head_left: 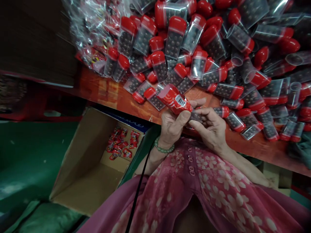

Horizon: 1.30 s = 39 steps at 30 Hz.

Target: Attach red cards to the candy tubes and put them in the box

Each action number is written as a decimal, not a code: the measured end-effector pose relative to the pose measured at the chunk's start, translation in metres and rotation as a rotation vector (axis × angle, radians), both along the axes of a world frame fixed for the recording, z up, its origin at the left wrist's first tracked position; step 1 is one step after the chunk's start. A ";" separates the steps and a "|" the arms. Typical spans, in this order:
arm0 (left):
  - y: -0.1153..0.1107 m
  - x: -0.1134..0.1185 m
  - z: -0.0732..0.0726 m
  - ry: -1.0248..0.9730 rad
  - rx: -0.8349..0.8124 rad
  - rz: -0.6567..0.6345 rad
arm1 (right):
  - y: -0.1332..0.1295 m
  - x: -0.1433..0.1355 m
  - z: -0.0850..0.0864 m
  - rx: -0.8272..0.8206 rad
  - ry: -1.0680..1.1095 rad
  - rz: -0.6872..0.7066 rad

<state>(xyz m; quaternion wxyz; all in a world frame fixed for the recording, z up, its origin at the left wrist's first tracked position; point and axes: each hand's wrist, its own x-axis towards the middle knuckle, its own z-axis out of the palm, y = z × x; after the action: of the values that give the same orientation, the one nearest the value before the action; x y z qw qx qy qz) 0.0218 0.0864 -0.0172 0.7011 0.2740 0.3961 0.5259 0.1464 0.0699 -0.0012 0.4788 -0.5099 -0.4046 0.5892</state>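
My left hand (173, 124), with a green bead bracelet at the wrist, is closed around a red printed sleeve (175, 98) with a white barcode label. The sleeve slants up and away from the fingers. Right beside it, my right hand (211, 127) is closed on a clear container of dark balls (195, 116) at the sleeve's lower end. How far the container sits inside the sleeve is hidden by my fingers. Just beyond both hands lies a large heap of clear plastic containers (173, 38) with red caps, most showing dark balls inside.
The wooden table (104, 92) has its front edge close to my lap. Below it at left stands an open cardboard box (80, 161) holding several red printed packs (119, 142). A clear plastic bag (94, 32) with red printed pieces lies at the table's far left.
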 end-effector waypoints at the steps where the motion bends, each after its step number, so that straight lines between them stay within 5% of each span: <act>1: -0.001 -0.001 -0.001 0.032 -0.008 -0.036 | 0.000 0.000 -0.001 -0.061 0.086 0.037; 5: -0.002 -0.005 0.000 0.121 0.000 -0.162 | 0.004 0.001 -0.005 -0.204 0.328 0.114; 14: -0.002 0.002 -0.005 0.055 -0.024 -0.038 | 0.007 -0.001 -0.006 -0.144 0.250 0.044; 20: -0.006 0.003 -0.012 0.100 -0.034 -0.130 | 0.005 0.001 -0.011 -0.191 0.304 0.047; 32: 0.005 0.002 -0.005 0.002 -0.019 0.028 | -0.001 0.000 -0.007 0.052 -0.284 -0.044; 39: 0.001 -0.008 0.001 0.022 -0.062 -0.030 | 0.007 -0.003 0.007 -0.041 -0.005 0.073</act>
<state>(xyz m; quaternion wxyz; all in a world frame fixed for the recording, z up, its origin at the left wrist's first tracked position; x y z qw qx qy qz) 0.0143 0.0874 -0.0161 0.7125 0.2640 0.4159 0.4998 0.1436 0.0766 0.0056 0.4455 -0.5060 -0.4116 0.6133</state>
